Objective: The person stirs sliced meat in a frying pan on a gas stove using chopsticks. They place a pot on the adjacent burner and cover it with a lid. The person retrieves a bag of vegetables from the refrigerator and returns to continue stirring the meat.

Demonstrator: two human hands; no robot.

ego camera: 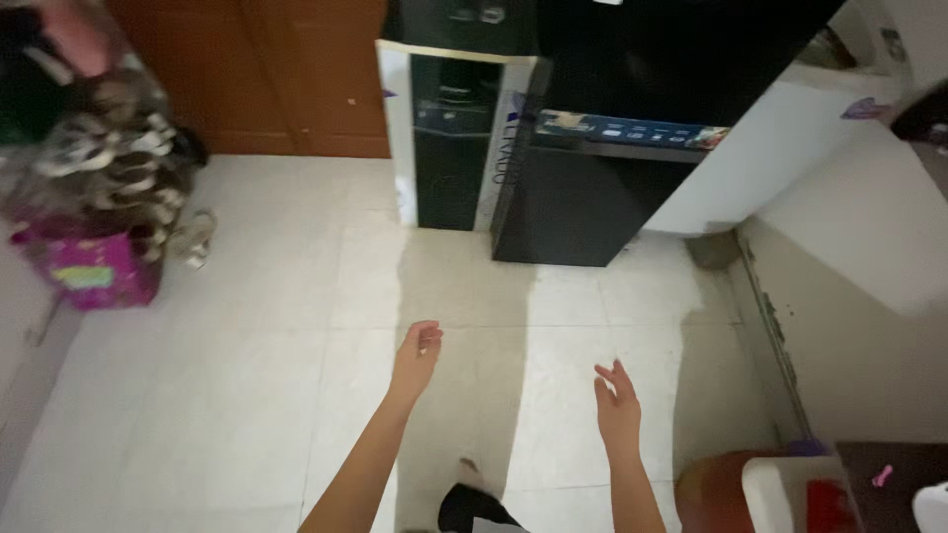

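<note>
Both hands, left hand (417,353) and right hand (619,403), hang open and empty, well short of the black water dispenser (583,197) ahead.

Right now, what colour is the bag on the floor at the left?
Bright pink bag with a yellow-green patch on its front, seen in the head view.

Two bare hands, two dark water dispensers (513,148) (side by side), perhaps one magenta bag (91,271).

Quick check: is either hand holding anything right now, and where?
Nothing is held. The left hand and right hand are both open and empty above the tiled floor.
</note>
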